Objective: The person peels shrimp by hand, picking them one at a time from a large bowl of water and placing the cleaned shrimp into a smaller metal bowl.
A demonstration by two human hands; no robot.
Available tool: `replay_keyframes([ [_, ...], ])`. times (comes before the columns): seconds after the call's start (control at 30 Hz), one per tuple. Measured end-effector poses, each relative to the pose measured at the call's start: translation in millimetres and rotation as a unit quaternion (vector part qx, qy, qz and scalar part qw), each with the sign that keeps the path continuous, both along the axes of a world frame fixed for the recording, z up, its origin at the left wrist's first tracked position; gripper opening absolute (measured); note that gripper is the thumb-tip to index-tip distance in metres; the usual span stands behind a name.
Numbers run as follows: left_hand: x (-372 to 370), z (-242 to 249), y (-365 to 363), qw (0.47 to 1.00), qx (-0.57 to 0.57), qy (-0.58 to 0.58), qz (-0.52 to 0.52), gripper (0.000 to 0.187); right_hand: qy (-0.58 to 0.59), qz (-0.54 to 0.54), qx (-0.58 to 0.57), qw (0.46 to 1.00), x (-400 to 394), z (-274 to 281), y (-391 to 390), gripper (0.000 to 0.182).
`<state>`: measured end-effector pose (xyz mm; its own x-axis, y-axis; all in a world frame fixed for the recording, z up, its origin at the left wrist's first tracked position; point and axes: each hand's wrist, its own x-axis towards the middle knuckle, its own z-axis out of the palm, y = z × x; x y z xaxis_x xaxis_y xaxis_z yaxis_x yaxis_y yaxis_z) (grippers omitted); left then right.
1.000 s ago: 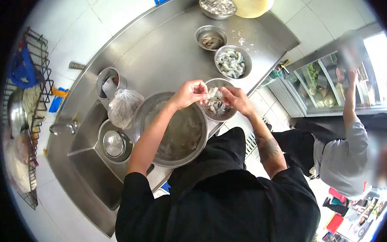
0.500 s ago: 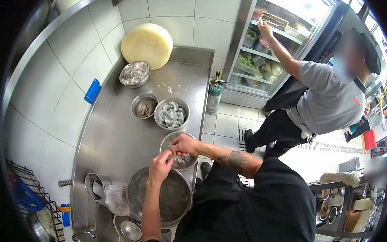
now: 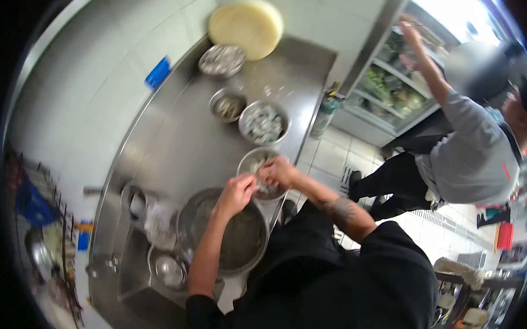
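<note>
My left hand (image 3: 237,192) and my right hand (image 3: 279,172) meet over a steel bowl (image 3: 244,159) with greyish shrimp (image 3: 267,188) in it. Both hands have curled, pinching fingers; motion blur and the fingers hide whatever is between them. Just beyond lies a bowl of peeled shrimp (image 3: 264,124). Left of that, a smaller steel bowl (image 3: 213,109) contains brownish scraps. Below my left forearm is a wide steel basin (image 3: 263,245) containing murky liquid.
A heaped bowl (image 3: 222,61) and a round yellowish board (image 3: 246,27) stand at the counter's far end. A plastic bag (image 3: 160,222) and a sink (image 3: 145,299) are at lower left. A co-worker in a grey shirt (image 3: 473,154) reaches into a fridge (image 3: 388,90).
The view has shifted and tilted, so the counter's far end sits higher and farther right. My hands stay together over the same bowl. The co-worker's arm is still raised at the fridge.
</note>
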<state>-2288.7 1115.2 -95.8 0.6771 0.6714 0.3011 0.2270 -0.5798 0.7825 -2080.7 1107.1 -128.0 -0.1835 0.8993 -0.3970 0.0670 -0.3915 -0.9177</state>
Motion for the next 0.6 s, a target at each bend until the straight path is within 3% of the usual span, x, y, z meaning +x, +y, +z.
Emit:
replay_keyframes([
  [0.07, -5.0, 3.4, 1.3, 1.000, 0.013, -0.016, 0.003, 0.017, -0.018, -0.064, -0.024, 0.998, 2.5, 8.9, -0.2, 0.017],
  [0.2, -11.9, -1.9, 0.6, 0.995, -0.085, -0.047, 0.038, 0.017, 0.023, -0.046, -0.033, 0.998, 25.0, 31.3, 1.7, 0.015],
  [0.33, -8.9, -12.9, 12.0, 0.993, -0.113, -0.004, 0.022, 0.015, -0.059, 0.004, 0.029, 0.998, 43.0, 43.7, 8.5, 0.016],
  [0.4, -5.3, -16.6, 10.5, 0.991, 0.091, 0.094, 0.034, 0.034, -0.125, 0.010, 0.071, 0.990, 48.3, 54.2, 18.8, 0.019],
  [0.43, -8.7, -17.8, 16.1, 0.985, 0.073, 0.157, 0.015, 0.050, -0.128, -0.016, 0.098, 0.987, 50.7, 60.7, 24.0, 0.024],
  [0.47, -14.4, -16.2, 19.9, 0.984, 0.062, 0.162, 0.028, 0.050, -0.129, -0.039, 0.122, 0.983, 50.6, 66.4, 30.0, 0.029],
  [0.53, -31.0, -8.1, 19.1, 0.986, -0.123, 0.071, 0.091, 0.046, -0.186, -0.095, 0.133, 0.969, 58.1, 56.9, 49.2, 0.043],
  [0.6, -64.5, 6.0, 14.1, 0.964, -0.165, 0.066, 0.196, 0.042, -0.401, -0.063, 0.173, 0.898, 59.3, 53.1, 55.6, 0.053],
])
